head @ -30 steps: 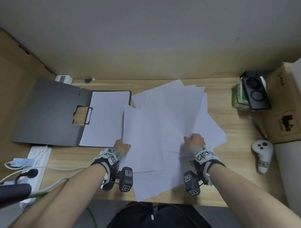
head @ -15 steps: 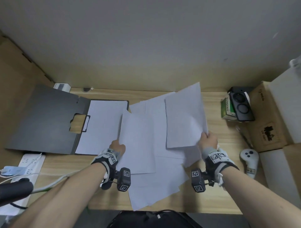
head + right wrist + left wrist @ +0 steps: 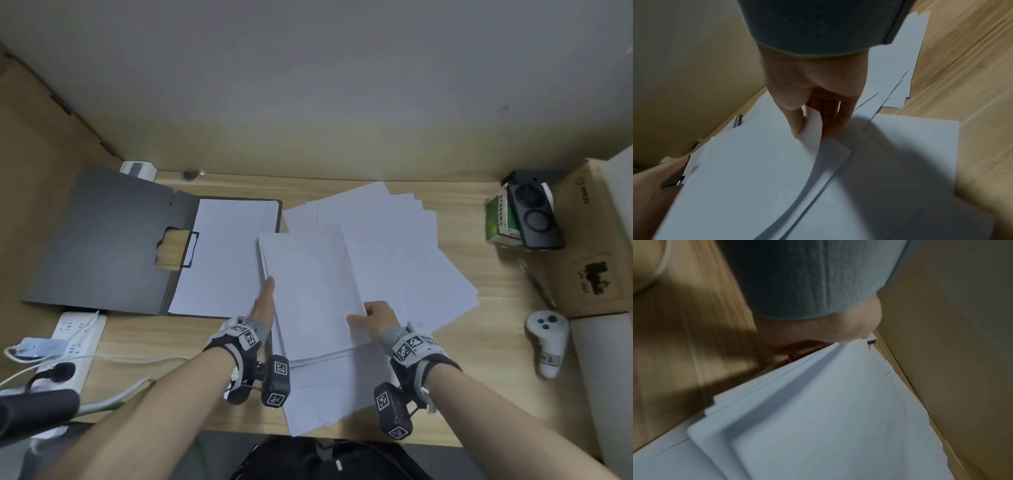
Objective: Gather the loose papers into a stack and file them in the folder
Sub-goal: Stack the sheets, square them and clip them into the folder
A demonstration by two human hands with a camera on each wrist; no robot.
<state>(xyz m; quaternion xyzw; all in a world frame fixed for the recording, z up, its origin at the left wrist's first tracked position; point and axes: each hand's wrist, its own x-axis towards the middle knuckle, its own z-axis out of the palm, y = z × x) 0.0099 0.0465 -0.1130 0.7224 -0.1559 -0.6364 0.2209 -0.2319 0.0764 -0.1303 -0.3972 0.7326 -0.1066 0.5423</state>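
An open dark grey folder (image 3: 102, 240) lies at the left of the desk, with a white sheet (image 3: 226, 257) in its right half. Loose white papers (image 3: 411, 257) are fanned over the middle of the desk. A small stack of sheets (image 3: 308, 291) sits on top of them between my hands. My left hand (image 3: 263, 305) holds the stack's left edge; in the left wrist view the stack (image 3: 828, 418) runs up against my palm (image 3: 818, 331) and hides the fingers. My right hand (image 3: 371, 317) pinches the stack's near right corner, thumb on top and fingers beneath a curled sheet (image 3: 756, 162).
A white power strip (image 3: 78, 332) with cables lies at the near left. On the right are a black device on a green box (image 3: 527, 212), a cardboard box (image 3: 589, 246), a pen (image 3: 536, 284) and a white controller (image 3: 548, 335). A wall closes off the back.
My right hand lifted sheets from the right side and brought them left onto the sheet my left hand held. Both hands now hold one small stack.
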